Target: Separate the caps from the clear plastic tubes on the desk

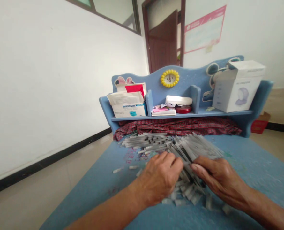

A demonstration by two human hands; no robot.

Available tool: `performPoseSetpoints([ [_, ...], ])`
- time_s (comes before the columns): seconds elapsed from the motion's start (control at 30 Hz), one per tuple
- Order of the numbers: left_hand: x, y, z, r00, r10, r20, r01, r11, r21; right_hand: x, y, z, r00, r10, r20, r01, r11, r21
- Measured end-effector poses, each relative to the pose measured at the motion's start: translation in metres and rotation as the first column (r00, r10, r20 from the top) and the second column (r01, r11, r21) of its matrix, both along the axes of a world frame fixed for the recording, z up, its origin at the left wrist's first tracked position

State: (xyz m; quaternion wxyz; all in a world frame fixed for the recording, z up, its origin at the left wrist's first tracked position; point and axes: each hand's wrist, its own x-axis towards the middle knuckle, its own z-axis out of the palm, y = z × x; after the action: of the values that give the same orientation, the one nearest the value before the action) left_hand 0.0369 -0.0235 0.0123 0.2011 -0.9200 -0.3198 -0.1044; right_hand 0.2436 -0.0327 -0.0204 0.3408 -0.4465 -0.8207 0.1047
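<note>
Many slim pens with clear barrels (153,141) lie in a heap across the blue table, some showing black ends. A second, denser pile of pens (201,145) lies behind my right hand. My right hand (218,174) is closed around several dark-cored pens (188,163), which slant down toward me. Close beside them, my left hand (162,175) has its fingers curled in; whatever they pinch is hidden. Short translucent pen caps (190,193) are scattered below and between both hands, somewhat blurred. A few loose caps (117,170) lie left of my left hand.
The blue table (84,204) has a back shelf (132,118) holding a mask box (130,110), a red tin (183,109) and a large white box (237,89). Checked cloth (180,126) lies bunched under the shelf. A white wall (48,80) stands to the left.
</note>
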Motion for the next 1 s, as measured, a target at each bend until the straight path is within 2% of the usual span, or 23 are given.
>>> performPoseSetpoints([
  [0.1, 0.008, -0.005, -0.006, 0.995, -0.064, 0.078, 0.062, 0.997, 0.037, 0.002, 0.001, 0.004, 0.996, 0.002, -0.092, -0.009, 0.997, -0.072],
  [0.17, 0.007, -0.005, -0.011, 0.987, -0.085, 0.136, 0.078, 0.995, 0.06, 0.004, 0.003, 0.006, 0.988, 0.031, -0.149, -0.059, 0.982, -0.182],
  [0.27, 0.003, -0.004, -0.017, 0.977, -0.117, 0.176, 0.106, 0.992, 0.072, 0.003, 0.003, 0.009, 0.958, 0.072, -0.277, -0.176, 0.911, -0.372],
  [0.37, 0.0, -0.006, -0.022, 0.971, -0.144, 0.189, 0.133, 0.989, 0.067, 0.003, 0.002, 0.01, 0.931, 0.087, -0.354, -0.258, 0.843, -0.472],
  [0.43, -0.001, -0.007, -0.023, 0.97, -0.149, 0.194, 0.142, 0.989, 0.05, 0.004, 0.002, 0.01, 0.924, 0.116, -0.365, -0.29, 0.834, -0.469],
  [0.63, -0.002, -0.005, -0.025, 0.969, -0.15, 0.198, 0.153, 0.988, -0.003, 0.006, 0.003, 0.011, 0.934, 0.168, -0.314, -0.287, 0.878, -0.383],
  [0.83, -0.003, -0.002, -0.025, 0.958, -0.138, 0.25, 0.148, 0.989, -0.021, 0.005, 0.004, 0.013, 0.938, 0.117, -0.325, -0.267, 0.842, -0.468],
  [0.93, -0.003, 0.0, -0.027, 0.955, -0.15, 0.255, 0.157, 0.987, -0.008, 0.004, 0.004, 0.013, 0.943, 0.116, -0.312, -0.256, 0.851, -0.459],
  [1.0, -0.004, 0.001, -0.028, 0.954, -0.152, 0.257, 0.157, 0.988, 0.002, 0.003, 0.004, 0.013, 0.921, 0.113, -0.372, -0.288, 0.842, -0.457],
])
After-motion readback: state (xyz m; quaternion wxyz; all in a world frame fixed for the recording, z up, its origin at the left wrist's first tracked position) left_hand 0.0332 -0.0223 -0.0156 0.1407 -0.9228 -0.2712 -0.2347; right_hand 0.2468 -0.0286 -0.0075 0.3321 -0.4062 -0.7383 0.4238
